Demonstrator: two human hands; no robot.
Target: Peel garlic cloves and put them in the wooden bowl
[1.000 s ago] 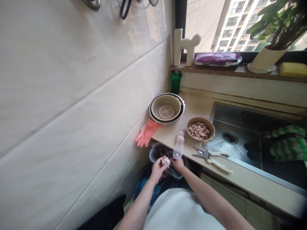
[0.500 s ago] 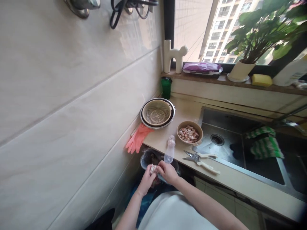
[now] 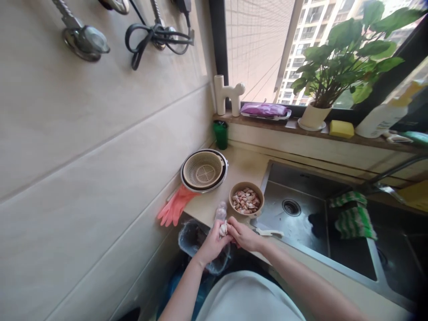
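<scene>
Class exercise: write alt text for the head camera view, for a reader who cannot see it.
Two bare hands, left hand and right hand, hold a garlic bulb together above a bin at the counter's edge. Behind them sit a bowl of garlic cloves, a colander, pink gloves and a steel sink.

Beige countertop (image 3: 245, 167) with colander (image 3: 204, 170), garlic-clove bowl (image 3: 246, 199), pink gloves (image 3: 174, 208), green cup (image 3: 221, 134).

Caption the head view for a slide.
Both hands, left and right, hold a garlic bulb over a bin, beside a bowl of cloves.
</scene>
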